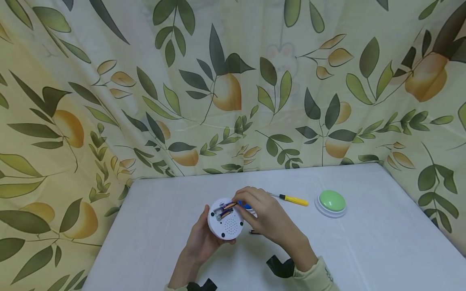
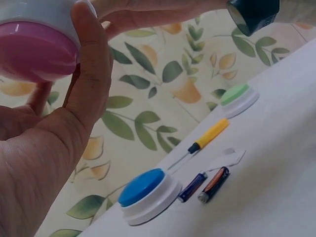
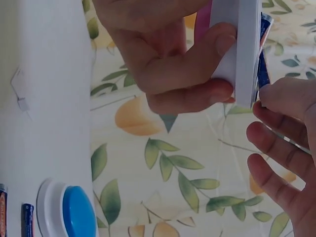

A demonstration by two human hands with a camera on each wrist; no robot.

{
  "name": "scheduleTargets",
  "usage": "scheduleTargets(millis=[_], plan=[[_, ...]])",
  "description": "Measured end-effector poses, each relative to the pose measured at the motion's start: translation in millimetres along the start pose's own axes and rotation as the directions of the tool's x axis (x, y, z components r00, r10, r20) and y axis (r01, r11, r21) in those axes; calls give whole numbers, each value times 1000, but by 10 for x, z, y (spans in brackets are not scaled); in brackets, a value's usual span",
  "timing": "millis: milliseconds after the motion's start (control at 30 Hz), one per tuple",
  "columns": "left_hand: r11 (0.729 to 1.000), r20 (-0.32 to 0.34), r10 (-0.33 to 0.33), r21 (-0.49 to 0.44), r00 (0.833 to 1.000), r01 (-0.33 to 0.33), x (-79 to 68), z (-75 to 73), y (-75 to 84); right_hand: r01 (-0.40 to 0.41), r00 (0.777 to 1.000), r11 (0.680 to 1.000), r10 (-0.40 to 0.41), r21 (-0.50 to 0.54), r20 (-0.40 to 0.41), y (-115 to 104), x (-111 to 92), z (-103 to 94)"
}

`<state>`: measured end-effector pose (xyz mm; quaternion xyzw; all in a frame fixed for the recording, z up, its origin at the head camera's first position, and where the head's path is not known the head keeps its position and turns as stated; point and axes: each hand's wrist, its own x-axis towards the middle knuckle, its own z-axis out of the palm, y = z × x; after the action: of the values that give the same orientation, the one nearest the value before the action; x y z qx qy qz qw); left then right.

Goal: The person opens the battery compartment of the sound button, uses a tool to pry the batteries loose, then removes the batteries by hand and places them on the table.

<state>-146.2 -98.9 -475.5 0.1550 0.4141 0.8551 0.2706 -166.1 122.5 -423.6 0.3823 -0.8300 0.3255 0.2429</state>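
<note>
Your left hand grips the pink button, its white underside facing the head camera; the pink dome is cut off in the left wrist view. Your right hand pinches a battery at the battery compartment, covering its end. In the head view, from there: loose batteries, four o'clock, mostly hidden; blue button, two o'clock, largely obscured; yellow screwdriver, half past two; green button, farthest, three o'clock.
</note>
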Motion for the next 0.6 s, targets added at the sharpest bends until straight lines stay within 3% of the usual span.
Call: scheduleTargets(millis=[400, 600], plan=[[998, 22, 54, -27, 998, -53, -55, -36, 107, -83, 996, 995, 81, 48, 41, 130, -47, 55], [991, 16, 129, -40, 992, -128, -120, -77, 235, -215, 976, 971, 208, 109, 66, 167, -48, 217]])
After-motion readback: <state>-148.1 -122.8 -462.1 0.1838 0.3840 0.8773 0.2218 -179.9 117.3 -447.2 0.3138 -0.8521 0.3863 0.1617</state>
